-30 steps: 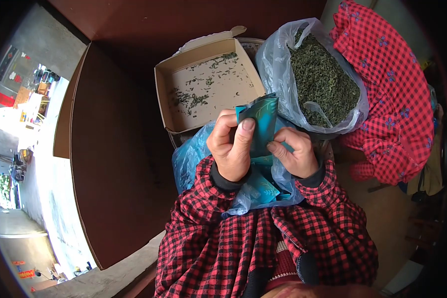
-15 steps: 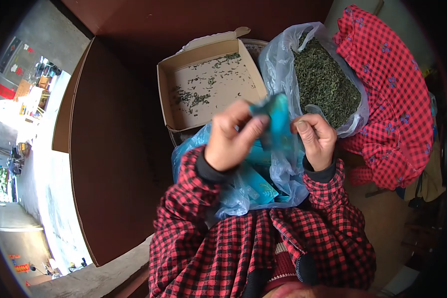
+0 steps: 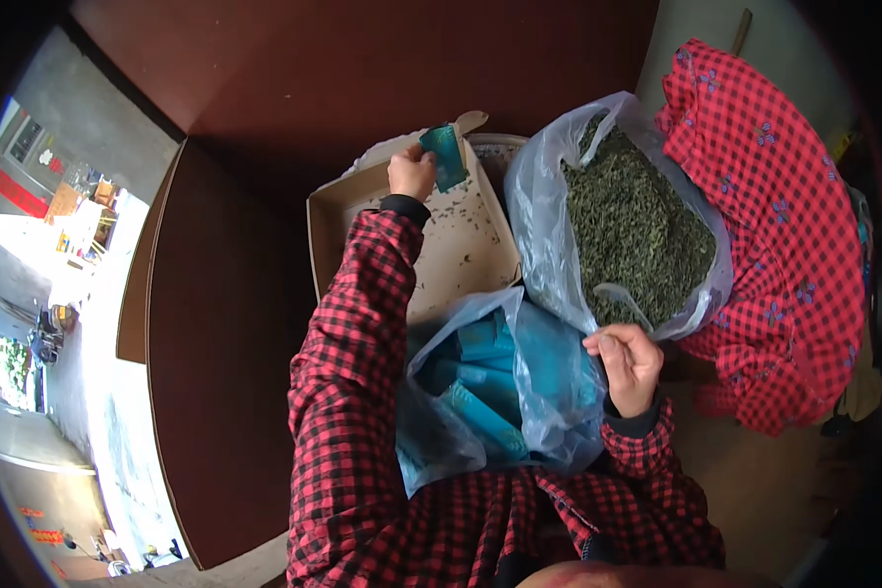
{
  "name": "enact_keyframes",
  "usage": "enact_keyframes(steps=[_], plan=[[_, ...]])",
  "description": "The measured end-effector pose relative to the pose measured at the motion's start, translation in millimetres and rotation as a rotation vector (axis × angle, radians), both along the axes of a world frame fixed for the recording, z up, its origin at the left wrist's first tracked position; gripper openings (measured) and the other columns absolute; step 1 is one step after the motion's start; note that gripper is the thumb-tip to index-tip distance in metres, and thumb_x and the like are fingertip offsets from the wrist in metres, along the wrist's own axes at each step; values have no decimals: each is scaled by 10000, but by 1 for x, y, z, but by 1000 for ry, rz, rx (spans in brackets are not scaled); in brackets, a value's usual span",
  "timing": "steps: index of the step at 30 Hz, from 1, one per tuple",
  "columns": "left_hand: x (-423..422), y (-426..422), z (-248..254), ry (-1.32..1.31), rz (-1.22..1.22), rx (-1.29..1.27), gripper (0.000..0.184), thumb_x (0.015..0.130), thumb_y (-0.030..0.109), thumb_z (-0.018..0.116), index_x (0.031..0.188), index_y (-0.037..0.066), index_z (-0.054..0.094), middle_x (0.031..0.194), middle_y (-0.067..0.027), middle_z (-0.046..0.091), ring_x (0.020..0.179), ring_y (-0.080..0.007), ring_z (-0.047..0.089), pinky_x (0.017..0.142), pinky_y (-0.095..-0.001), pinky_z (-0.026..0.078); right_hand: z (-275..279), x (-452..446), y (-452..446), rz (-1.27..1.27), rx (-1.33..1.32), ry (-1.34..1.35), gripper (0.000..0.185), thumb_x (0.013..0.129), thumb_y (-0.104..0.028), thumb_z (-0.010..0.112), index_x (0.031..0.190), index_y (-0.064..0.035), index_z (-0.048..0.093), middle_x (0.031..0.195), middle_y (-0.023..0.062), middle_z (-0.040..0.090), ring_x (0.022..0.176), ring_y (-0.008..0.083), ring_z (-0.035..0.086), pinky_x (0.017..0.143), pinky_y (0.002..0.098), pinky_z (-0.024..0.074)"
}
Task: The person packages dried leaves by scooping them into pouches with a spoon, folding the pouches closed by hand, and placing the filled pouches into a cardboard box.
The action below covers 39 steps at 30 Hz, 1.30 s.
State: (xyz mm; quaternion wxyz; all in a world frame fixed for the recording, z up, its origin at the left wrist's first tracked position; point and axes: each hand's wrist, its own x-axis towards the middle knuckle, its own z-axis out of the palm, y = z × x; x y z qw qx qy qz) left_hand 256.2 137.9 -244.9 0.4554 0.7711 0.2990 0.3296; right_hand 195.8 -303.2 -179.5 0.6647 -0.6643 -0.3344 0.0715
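My left hand (image 3: 413, 173) is closed on a teal packet (image 3: 445, 159) above the back of a shallow cardboard box (image 3: 470, 250), which has loose dried leaves scattered over its bottom. Beside the lower rim of a clear bag of dried green leaves (image 3: 637, 220) is my right hand (image 3: 628, 362), its thumb and fingers pressed together; whether anything small lies between them I cannot make out. In front of my body, an open translucent bag (image 3: 559, 392) holds several teal packets (image 3: 485, 407).
A tall dark brown panel (image 3: 220, 363) stands on the left, with a bright outdoor area beyond it. At the right hangs a red checked cloth (image 3: 769, 225). The dark red surface (image 3: 382, 59) rises behind the box.
My left hand has carried the teal packet forward, away from my body, to over the box. My right hand has come away from the packet and sits lower, near the leaf bag.
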Motion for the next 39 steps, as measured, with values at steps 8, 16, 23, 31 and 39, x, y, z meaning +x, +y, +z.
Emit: enact_keyframes(steps=[8,16,23,31,39], plan=[[49,9,-53,232,151,-89,306,871,232,626,1048,-5,707,968,-249,715,941,-386,703,837,-454,540,-12,17,-4,-42,8,4,145,974,-120,635,935,20,634,844,94,714,747,139,665,706,280,534],[48,15,-67,233,198,-149,371,906,302,560,1049,-8,708,1053,-277,691,1049,-435,652,905,-485,507,-13,16,0,1,2,-20,120,959,-100,651,943,18,635,831,90,710,735,146,664,713,279,533],[30,16,-53,367,122,-128,373,914,309,558,1053,-7,703,1055,-278,686,1059,-451,638,912,-483,502,10,7,-2,490,12,-77,131,977,-100,626,987,29,640,956,152,710,857,229,687,782,321,537],[-48,-45,49,259,-425,-299,272,968,233,580,1018,-5,702,882,-100,718,710,-166,687,576,-301,541,14,-45,17,1054,-141,-229,225,907,-173,709,1088,-44,676,1141,116,701,1112,262,656,961,434,497],[-161,-164,74,524,-1174,359,258,887,218,642,1019,1,685,893,-112,716,795,-259,692,746,-352,556,18,-40,2,644,-405,-533,241,912,-236,678,1118,-112,666,1116,51,704,1106,221,648,1078,511,370]])
